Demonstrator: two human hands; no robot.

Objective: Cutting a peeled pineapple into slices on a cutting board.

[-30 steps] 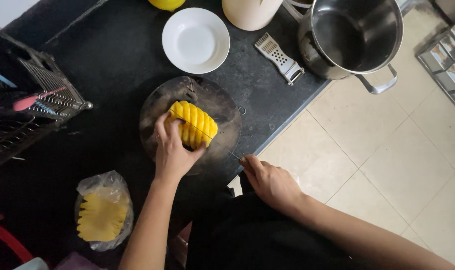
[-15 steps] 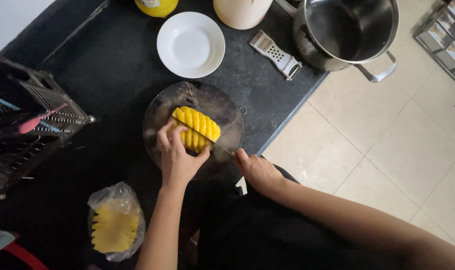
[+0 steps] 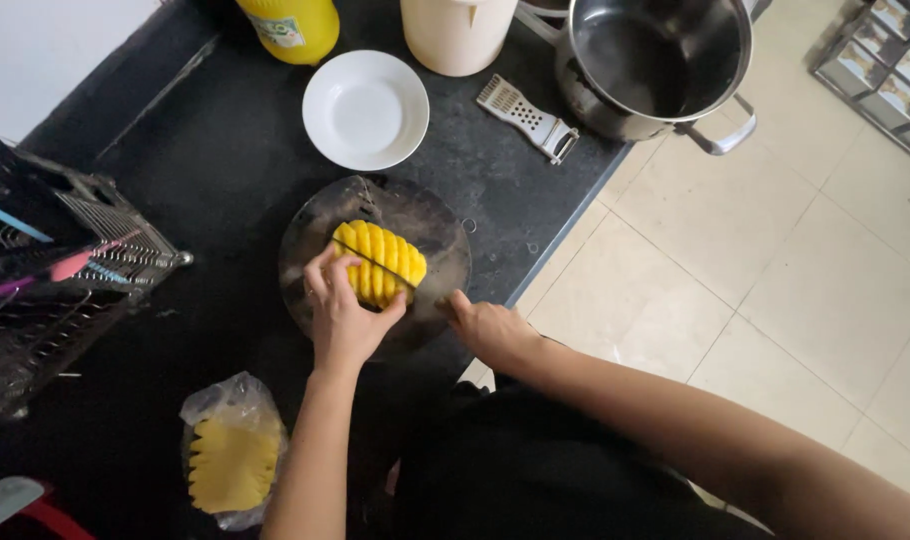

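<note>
Under our left hand, which clamps the peeled yellow grooved pineapple on the round dark board, our right hand grips a thin-bladed knife laid across it; we judge slicing underway, needing a steady downward draw.

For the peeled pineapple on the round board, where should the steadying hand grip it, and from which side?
Grip the pineapple at its near left end, coming from the person's side, as the left hand does. The knife held by the right hand lies across the top, so fingers belong clear of that line.
</note>
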